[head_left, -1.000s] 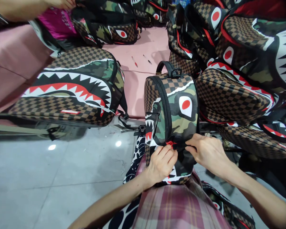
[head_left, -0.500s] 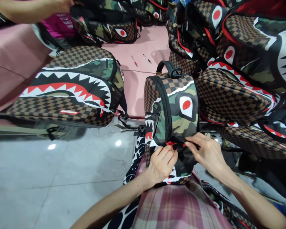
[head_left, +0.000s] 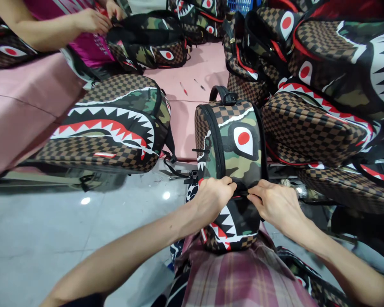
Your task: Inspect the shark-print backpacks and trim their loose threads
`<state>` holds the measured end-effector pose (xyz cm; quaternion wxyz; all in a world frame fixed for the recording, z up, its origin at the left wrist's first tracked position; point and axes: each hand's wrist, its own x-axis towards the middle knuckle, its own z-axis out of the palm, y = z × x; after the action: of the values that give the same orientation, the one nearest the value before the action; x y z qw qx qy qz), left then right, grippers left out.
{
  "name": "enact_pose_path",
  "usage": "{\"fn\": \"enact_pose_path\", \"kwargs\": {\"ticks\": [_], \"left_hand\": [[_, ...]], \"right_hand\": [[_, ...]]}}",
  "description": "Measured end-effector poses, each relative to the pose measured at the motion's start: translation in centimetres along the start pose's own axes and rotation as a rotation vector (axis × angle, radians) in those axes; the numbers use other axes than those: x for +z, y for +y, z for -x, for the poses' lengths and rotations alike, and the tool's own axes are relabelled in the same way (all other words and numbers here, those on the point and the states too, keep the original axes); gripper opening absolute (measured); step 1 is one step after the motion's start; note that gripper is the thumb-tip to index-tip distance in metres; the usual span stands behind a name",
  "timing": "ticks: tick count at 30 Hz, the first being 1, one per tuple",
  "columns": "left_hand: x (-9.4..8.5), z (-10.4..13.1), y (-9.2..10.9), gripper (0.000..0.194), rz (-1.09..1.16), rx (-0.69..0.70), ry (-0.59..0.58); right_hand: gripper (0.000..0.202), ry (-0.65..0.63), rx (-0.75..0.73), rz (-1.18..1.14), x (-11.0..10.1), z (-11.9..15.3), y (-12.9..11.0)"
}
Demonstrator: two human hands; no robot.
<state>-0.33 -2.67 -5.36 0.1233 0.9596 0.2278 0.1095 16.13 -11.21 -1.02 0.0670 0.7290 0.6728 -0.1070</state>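
Observation:
A backpack [head_left: 240, 164] with brown-and-black checks, camouflage and a shark eye stands upright against my lap, its side facing me and its black handle on top. My left hand [head_left: 219, 194] is closed, fingers pinching the left end of the side pocket's dark opening. At the opening's right end, my right hand [head_left: 273, 200] pinches the edge between thumb and fingers. Only a thin line of red shows between the hands. Whether a zipper pull is in the fingers is too small to tell.
Another shark backpack [head_left: 115, 128] lies on the pink table [head_left: 192, 70] to the left. Two pens [head_left: 183, 88] lie behind. More backpacks [head_left: 313, 128] are heaped at right. A co-worker's hands [head_left: 97, 19] handle a bag [head_left: 153, 42] at upper left.
My left hand has moved slightly up, and the pocket's opening has narrowed, with less red lining showing. The co-worker's hands have come further into view as the camera shifted.

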Motion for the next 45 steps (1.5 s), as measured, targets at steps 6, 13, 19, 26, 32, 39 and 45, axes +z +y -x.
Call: {"fn": "enact_pose_path", "kwargs": {"ticks": [6,13,19,26,32,39,45], "left_hand": [[0.2,-1.2,-0.1,0.013,-0.094,0.03,-0.166],[-0.2,-0.8,-0.9,0.02,-0.035,0.066,-0.127],[0.1,-0.9,-0.2,0.014,-0.112,0.044,-0.16],[1.0,-0.3,1.0,0.019,-0.164,-0.067,-0.204],[1.5,0.0,1.1,0.025,-0.12,-0.191,-0.249],[1.7,0.2,1.2,0.021,-0.122,-0.165,-0.186],[2.1,0.8,0.9,0.02,-0.123,-0.114,-0.082]], "right_hand": [[0.024,0.022,-0.031,-0.074,0.0,0.3,0.4],[0.022,0.06,-0.054,-0.095,0.0,0.4,0.6],[0.023,0.034,-0.063,-0.083,-0.1,0.2,0.6],[0.021,0.059,-0.091,-0.137,0.4,0.2,1.5],[0.025,0.073,-0.067,-0.077,0.1,-0.1,2.2],[0.021,0.007,-0.112,0.024,-1.0,-1.2,0.0],[0.024,-0.045,-0.098,0.027,-1.1,-1.7,-0.4]]}}
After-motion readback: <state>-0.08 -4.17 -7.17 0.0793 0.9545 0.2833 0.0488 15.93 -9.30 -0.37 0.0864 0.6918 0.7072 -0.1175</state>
